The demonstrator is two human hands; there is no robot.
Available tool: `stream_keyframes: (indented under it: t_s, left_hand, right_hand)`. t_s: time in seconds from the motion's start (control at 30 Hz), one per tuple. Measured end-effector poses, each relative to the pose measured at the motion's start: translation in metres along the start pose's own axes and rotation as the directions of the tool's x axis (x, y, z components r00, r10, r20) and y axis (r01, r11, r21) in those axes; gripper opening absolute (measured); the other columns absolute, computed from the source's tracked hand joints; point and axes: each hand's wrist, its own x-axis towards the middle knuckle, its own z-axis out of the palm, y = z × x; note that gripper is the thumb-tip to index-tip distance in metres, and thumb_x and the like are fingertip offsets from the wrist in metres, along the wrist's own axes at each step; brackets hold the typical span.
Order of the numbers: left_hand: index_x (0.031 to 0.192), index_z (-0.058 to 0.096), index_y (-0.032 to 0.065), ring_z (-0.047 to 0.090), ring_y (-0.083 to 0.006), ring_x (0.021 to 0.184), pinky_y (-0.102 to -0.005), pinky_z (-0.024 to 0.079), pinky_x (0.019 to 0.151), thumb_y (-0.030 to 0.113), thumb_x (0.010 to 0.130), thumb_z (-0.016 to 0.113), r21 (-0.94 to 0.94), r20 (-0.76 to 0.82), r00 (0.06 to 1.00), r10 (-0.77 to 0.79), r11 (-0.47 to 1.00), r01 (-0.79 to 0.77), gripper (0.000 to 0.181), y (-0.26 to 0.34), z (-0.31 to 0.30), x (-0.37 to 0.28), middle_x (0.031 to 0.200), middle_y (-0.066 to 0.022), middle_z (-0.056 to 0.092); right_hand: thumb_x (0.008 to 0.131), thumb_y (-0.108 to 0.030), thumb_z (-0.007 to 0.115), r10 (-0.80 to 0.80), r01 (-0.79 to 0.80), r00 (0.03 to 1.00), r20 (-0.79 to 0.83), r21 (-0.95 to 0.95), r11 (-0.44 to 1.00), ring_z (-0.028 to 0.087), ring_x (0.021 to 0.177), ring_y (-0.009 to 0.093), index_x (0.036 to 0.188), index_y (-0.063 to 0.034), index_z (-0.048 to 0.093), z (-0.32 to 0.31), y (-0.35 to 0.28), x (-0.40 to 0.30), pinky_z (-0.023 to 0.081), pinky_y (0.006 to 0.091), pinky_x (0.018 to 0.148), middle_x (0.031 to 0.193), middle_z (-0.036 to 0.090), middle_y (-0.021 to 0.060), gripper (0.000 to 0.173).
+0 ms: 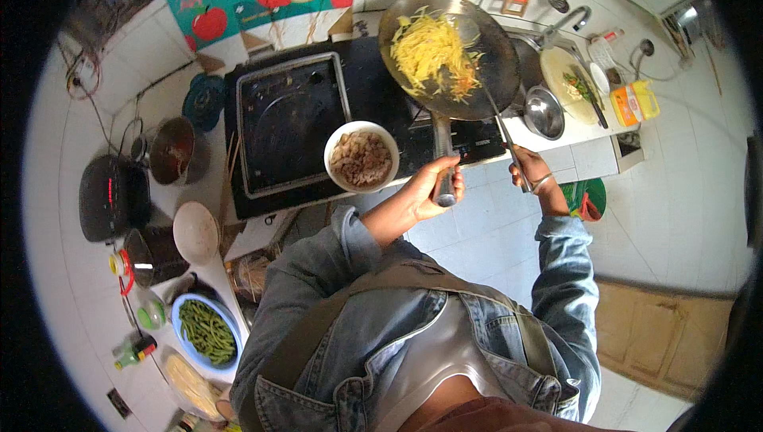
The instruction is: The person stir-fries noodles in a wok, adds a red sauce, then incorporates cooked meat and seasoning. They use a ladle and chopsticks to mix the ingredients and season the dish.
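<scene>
My left hand (439, 186) grips the handle (442, 140) of a large wok (501, 68) on the right side of the black stove. Yellow shredded food (426, 53), perhaps potato, is heaped in the wok's left half, with reddish bits at its lower edge. In my right hand (529, 171) is a long metal cooking utensil (498, 113), reaching over the wok's rim; its far end lies among the shreds and is partly hard to make out. A white bowl of minced meat (362, 159) stands left of the handle on the stove's front part.
A metal bowl (543, 113) and a cutting board (557, 77) with a knife and chopped vegetables lie right of the wok, near an oil jug (635, 103). Leftward are a blue basin of green beans (208, 336), an empty-looking bowl (196, 233) and a dark pot (171, 150).
</scene>
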Motion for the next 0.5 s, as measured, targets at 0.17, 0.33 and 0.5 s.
stream_keyframes:
  t_s: [0.17, 0.33, 0.5]
  left_hand:
    - [0.106, 0.042, -0.0037, 0.052, -0.0309, 0.097, -0.0378, 0.046, 0.082, 0.04, 0.082, 0.053, 0.125, 0.052, 0.998, -0.023, 0.992, 0.017, 0.051, 0.0, -0.057, -0.026, 0.105, -0.0223, 0.05]
    - [0.127, 0.026, 0.0016, 0.046, -0.026, 0.109, -0.0344, 0.042, 0.089, 0.025, 0.085, 0.054, 0.961, 0.052, 0.812, 0.581, 0.192, -0.199, 0.056, 0.019, -0.135, -0.085, 0.118, -0.0199, 0.042]
    - [0.13, 0.02, 0.0179, 0.045, -0.0242, 0.111, -0.0363, 0.041, 0.09, 0.028, 0.086, 0.053, 0.537, -0.327, 0.646, 0.69, 0.698, -0.473, 0.056, 0.039, -0.133, -0.07, 0.124, -0.0118, 0.037]
  right_hand:
    - [0.087, -0.051, 0.034, -0.065, -0.066, 0.982, 0.175, 0.651, 0.756, 0.06, 0.063, 0.022, 0.127, -0.0088, 0.036, -0.002, 0.038, 0.007, 0.051, 0.0297, 0.057, 0.087, 0.06, 0.0148, 0.059]
    - [0.082, -0.016, 0.054, -0.408, 0.409, 0.912, 0.026, -0.108, 0.906, 0.061, 0.07, 0.019, 0.113, -0.0037, 0.048, 0.059, 0.157, 0.089, 0.05, 0.0304, 0.06, 0.087, 0.061, 0.0119, 0.033]
    - [0.077, -0.019, 0.062, -0.589, 0.505, 0.807, 0.04, -0.563, 0.654, 0.062, 0.064, 0.018, 0.107, 0.0008, 0.048, 0.186, 0.075, 0.087, 0.049, 0.0286, 0.055, 0.081, 0.062, 0.0125, 0.038]
